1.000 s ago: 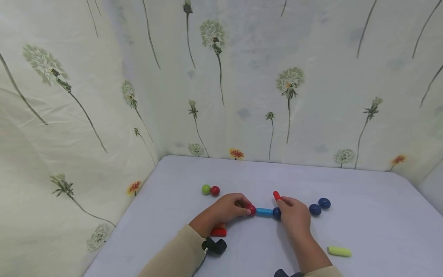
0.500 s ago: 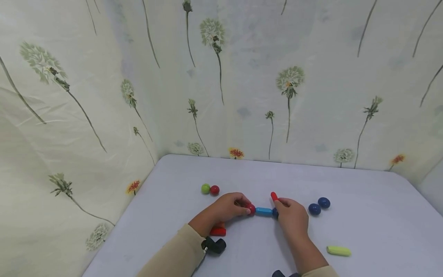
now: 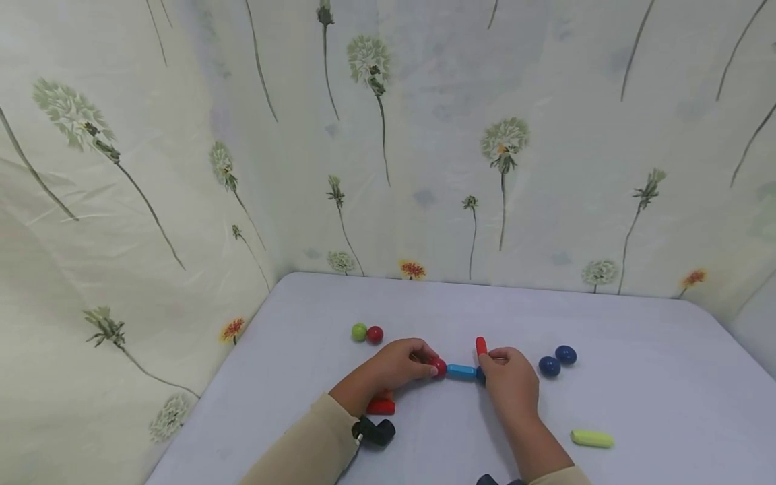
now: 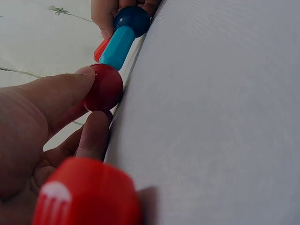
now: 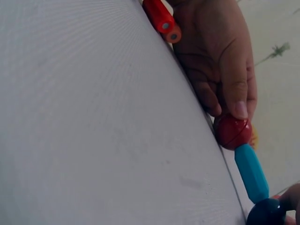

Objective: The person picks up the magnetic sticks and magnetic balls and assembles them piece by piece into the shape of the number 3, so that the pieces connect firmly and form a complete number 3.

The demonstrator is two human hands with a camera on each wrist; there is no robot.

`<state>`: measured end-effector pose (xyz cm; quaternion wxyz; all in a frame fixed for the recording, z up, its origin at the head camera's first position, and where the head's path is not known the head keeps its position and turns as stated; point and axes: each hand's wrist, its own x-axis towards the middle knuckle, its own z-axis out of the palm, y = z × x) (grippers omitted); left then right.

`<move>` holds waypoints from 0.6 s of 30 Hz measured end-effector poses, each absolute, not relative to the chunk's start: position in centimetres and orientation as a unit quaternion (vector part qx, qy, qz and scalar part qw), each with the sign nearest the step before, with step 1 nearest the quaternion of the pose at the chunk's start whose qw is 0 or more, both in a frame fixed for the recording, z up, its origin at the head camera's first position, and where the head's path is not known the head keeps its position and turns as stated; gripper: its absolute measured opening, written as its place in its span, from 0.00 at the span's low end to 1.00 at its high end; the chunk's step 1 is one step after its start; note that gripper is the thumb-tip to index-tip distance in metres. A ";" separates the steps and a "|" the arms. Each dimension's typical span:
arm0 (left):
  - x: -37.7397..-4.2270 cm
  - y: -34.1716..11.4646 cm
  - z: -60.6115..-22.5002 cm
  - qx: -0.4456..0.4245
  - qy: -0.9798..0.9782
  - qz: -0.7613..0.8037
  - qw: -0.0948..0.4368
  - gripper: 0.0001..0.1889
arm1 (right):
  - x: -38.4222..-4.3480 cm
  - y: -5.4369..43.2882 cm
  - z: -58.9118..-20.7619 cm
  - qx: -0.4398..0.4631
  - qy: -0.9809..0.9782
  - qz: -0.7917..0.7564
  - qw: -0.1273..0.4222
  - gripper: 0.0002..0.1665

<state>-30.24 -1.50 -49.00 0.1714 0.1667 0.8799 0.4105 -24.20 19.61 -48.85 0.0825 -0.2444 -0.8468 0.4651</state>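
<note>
My left hand (image 3: pixel 400 362) pinches a glossy red ball (image 3: pixel 439 368) between thumb and fingers on the white table. A light-blue magnetic rod (image 3: pixel 461 372) joins that ball to a dark-blue ball (image 4: pixel 132 21), making a short row. At its right end my right hand (image 3: pixel 514 387) pinches a red magnetic rod (image 3: pixel 481 345), which points away toward the back of the table. The right fingers surround part of the dark-blue ball, and they hide the rod's near end, so I cannot tell whether the two touch.
Beside the left wrist lie a red rod (image 3: pixel 380 407) and an orange rod (image 5: pixel 174 34). A green ball (image 3: pixel 359 332) and a red ball (image 3: pixel 374 335) sit farther back. On the right are two dark-blue balls (image 3: pixel 550 366) and a yellow-green rod (image 3: pixel 592 439).
The red rod in my right hand has swung from leaning left to pointing nearly straight back. My right hand has shifted slightly left; the left hand stays on the red ball.
</note>
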 end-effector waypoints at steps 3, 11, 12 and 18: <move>-30.2 -1.5 -49.0 0.169 0.878 0.414 0.171 0.08 | -24.2 19.7 -48.8 -0.242 -0.847 0.467 0.076 0.23; -30.5 -1.6 -49.2 0.177 0.873 0.419 0.176 0.08 | -24.4 20.7 -48.8 -0.237 -0.846 0.477 0.044 0.29; -30.5 -1.7 -49.2 0.177 0.873 0.418 0.175 0.07 | -24.4 20.8 -48.8 -0.236 -0.844 0.480 0.041 0.29; -30.5 -1.7 -49.3 0.179 0.874 0.417 0.174 0.07 | -24.5 21.1 -48.7 -0.233 -0.842 0.486 0.026 0.30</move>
